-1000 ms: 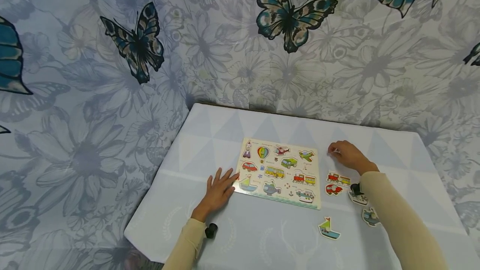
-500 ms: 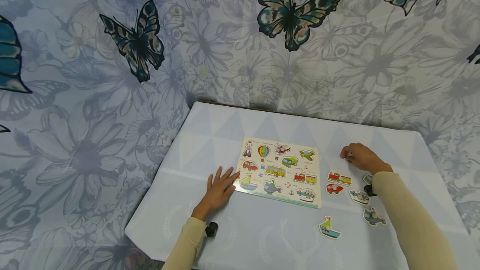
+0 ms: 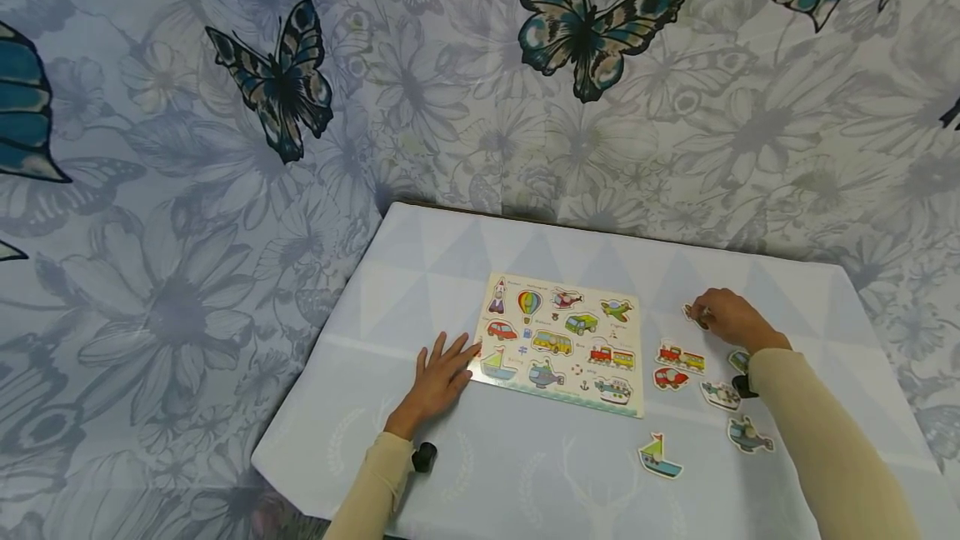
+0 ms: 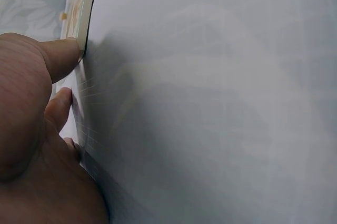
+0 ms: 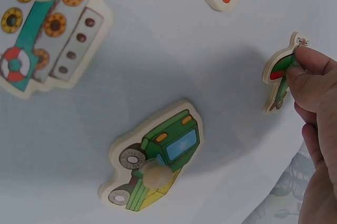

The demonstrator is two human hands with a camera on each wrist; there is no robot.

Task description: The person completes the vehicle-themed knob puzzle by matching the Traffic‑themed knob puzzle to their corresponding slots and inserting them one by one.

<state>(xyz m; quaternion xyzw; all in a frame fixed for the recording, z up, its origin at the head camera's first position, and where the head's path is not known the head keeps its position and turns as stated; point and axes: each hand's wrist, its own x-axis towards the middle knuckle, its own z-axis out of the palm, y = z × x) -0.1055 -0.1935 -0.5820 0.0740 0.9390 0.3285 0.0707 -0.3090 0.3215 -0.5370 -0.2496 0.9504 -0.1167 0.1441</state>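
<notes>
My right hand (image 3: pixel 735 319) pinches a small wooden airplane puzzle piece (image 5: pixel 282 71), green and red with a propeller, between thumb and fingers right of the board. Its knob is hidden by the fingertips. My left hand (image 3: pixel 435 382) lies with spread fingers at the left edge of the puzzle board (image 3: pixel 525 376); in the left wrist view its thumb (image 4: pixel 62 58) touches the board's edge. Vehicle pictures cover the board. Nearest the right hand lie a train piece (image 3: pixel 681 358) and a green jeep piece (image 5: pixel 176 142) with a round knob.
More loose pieces lie right of the board: a red car piece (image 3: pixel 670 378), a ship piece (image 3: pixel 721 395) and a grey-blue aircraft-like piece (image 3: pixel 748 435). A sailboat piece (image 3: pixel 659 458) is nearer the front. Behind the white table (image 3: pixel 450 248) hangs a butterfly-patterned cloth (image 3: pixel 465 107).
My right hand has moved right, away from the board, and the airplane piece now shows at its fingertips. The jeep piece has come into view beside the sleeve. My left hand has stayed put.
</notes>
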